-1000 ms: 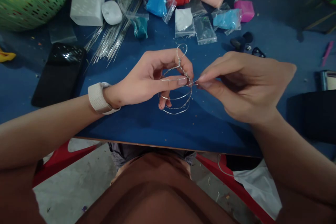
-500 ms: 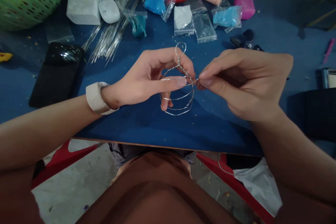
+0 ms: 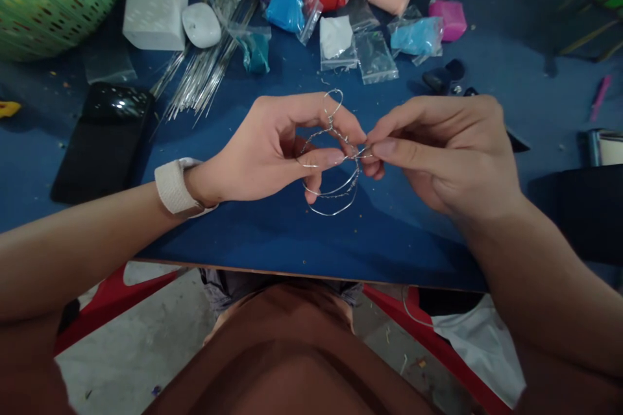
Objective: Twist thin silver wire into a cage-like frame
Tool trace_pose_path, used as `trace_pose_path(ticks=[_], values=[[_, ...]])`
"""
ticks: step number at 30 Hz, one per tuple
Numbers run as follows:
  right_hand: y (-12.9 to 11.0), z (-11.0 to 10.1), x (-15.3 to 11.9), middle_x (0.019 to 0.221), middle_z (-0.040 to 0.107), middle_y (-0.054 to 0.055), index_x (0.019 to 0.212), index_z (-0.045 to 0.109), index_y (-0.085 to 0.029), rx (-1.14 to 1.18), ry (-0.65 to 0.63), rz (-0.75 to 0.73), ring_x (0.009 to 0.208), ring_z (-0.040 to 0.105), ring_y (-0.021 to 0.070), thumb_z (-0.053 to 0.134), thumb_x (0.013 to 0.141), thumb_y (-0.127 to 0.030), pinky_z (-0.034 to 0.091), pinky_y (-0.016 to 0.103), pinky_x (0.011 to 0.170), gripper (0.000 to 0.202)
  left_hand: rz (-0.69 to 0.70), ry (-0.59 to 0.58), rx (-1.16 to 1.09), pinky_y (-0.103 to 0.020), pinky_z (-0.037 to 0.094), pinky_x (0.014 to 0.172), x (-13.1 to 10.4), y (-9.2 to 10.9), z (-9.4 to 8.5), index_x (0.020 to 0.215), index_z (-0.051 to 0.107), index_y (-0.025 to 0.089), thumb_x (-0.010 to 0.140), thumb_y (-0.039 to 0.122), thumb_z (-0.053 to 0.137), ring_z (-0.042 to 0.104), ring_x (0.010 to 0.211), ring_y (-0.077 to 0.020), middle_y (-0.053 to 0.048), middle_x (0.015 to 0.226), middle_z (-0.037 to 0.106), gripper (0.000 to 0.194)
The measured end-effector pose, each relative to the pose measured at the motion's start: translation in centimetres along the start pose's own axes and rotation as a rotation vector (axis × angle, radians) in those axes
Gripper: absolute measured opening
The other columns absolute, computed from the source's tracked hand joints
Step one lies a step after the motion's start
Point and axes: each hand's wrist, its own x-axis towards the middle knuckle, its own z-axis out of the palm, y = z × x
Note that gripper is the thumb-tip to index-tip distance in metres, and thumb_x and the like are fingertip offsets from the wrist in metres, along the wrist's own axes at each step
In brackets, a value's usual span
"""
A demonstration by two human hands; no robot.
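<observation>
A silver wire frame (image 3: 333, 213) of thin loops, partly twisted, with a small ring at its top, hangs over the blue table. My left hand (image 3: 287, 146) pinches it between thumb and index finger, the other fingers curling inside and behind the loops. At the right side of the frame, my right hand (image 3: 438, 152) pinches wire between thumb and forefinger, its fingertips very close to those of my left hand. A white band is round my left wrist.
On the blue table (image 3: 263, 240) lie a black phone (image 3: 102, 142), a bundle of silver wires (image 3: 195, 91), a white box (image 3: 156, 6), bagged coloured clay (image 3: 287, 8), a green basket (image 3: 58, 0) and a purple pen (image 3: 601, 97).
My right hand has turned a little and its knuckles have drawn inward. The wire frame has shifted and tilted slightly, and the fingertips of both hands are closer together.
</observation>
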Motion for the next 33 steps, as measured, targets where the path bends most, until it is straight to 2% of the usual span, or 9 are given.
trace_pose_path(ticks=[5,7,9,12,16,18,22,29,33], values=[[-0.4,0.1,0.1,0.078,0.086,0.000,0.098,0.094,-0.028,0.054,-0.078,0.151,0.060,0.079,0.0167,0.099,0.095,-0.025,0.063,0.024,0.050,0.007,0.023,0.023,0.005,-0.012,0.060,0.053,0.0,0.0,0.3,0.115,0.084,0.021,0.107,0.041,0.090,0.077,0.065,-0.0071,-0.006,0.114,0.086,0.022],[-0.6,0.2,0.0,0.079,0.086,0.000,0.098,0.092,-0.027,0.049,-0.097,0.155,0.059,0.079,0.0166,0.096,0.097,-0.023,0.061,0.025,0.048,0.006,0.001,0.037,-0.008,-0.012,0.057,0.050,0.0,0.1,0.4,0.112,0.083,0.020,0.106,0.041,0.091,0.076,0.064,-0.0067,-0.006,0.112,0.086,0.023],[-0.8,0.3,-0.1,0.080,0.086,-0.001,0.101,0.092,-0.029,-0.036,-0.056,0.068,0.059,0.077,0.0158,0.092,0.098,-0.021,0.061,0.026,0.048,0.008,-0.022,0.041,-0.023,-0.012,0.058,0.052,0.1,0.3,0.4,0.111,0.082,0.019,0.106,0.040,0.092,0.076,0.064,-0.0065,-0.007,0.113,0.086,0.024],[-1.2,0.2,-0.2,0.085,0.088,-0.001,0.107,0.093,-0.031,-0.315,-0.001,-0.227,0.064,0.079,0.0168,0.087,0.096,-0.015,0.064,0.030,0.055,0.020,-0.072,-0.004,-0.070,-0.013,0.061,0.054,0.2,0.4,0.2,0.109,0.079,0.017,0.106,0.037,0.092,0.073,0.058,-0.0047,-0.008,0.117,0.086,0.025],[-1.6,-0.5,-0.3,0.103,0.094,-0.001,0.124,0.093,-0.037,-0.710,-0.098,-0.552,0.078,0.087,0.0213,0.088,0.095,-0.008,0.071,0.037,0.066,0.042,-0.133,-0.074,-0.141,-0.014,0.060,0.048,0.3,0.5,-0.1,0.108,0.076,0.018,0.106,0.036,0.092,0.074,0.053,-0.0049,-0.007,0.121,0.085,0.024],[-1.5,-0.8,-0.3,0.100,0.093,-0.005,0.127,0.091,-0.041,-0.787,-0.074,-0.705,0.076,0.088,0.0218,0.092,0.097,-0.011,0.072,0.036,0.064,0.042,-0.135,-0.079,-0.166,-0.013,0.059,0.047,0.3,0.5,-0.1,0.108,0.076,0.019,0.106,0.034,0.092,0.074,0.053,-0.0051,-0.006,0.118,0.085,0.023],[-1.4,-0.8,-0.4,0.099,0.093,-0.007,0.130,0.089,-0.044,-0.872,-0.060,-0.720,0.080,0.089,0.0240,0.092,0.101,-0.014,0.074,0.040,0.067,0.042,-0.116,-0.082,-0.191,-0.012,0.056,0.044,0.3,0.5,-0.1,0.106,0.077,0.019,0.105,0.030,0.093,0.073,0.054,-0.0043,-0.005,0.115,0.084,0.019],[-1.9,-0.9,-0.6,0.102,0.091,0.001,0.129,0.088,-0.029,-0.865,-0.159,-0.749,0.087,0.089,0.0244,0.091,0.098,-0.007,0.076,0.037,0.080,0.038,-0.159,-0.100,-0.178,-0.011,0.054,0.042,0.4,0.7,-0.3,0.106,0.077,0.019,0.099,0.019,0.092,0.073,0.061,-0.0064,-0.006,0.112,0.085,0.016],[-2.6,-1.4,-0.5,0.108,0.091,0.001,0.126,0.083,-0.029,-1.066,-0.275,-0.784,0.093,0.089,0.0254,0.081,0.106,-0.009,0.078,0.037,0.081,0.028,-0.155,-0.102,-0.169,-0.010,0.052,0.042,0.4,0.6,-0.2,0.104,0.076,0.018,0.098,0.014,0.089,0.072,0.060,-0.0052,-0.004,0.109,0.083,0.014]])
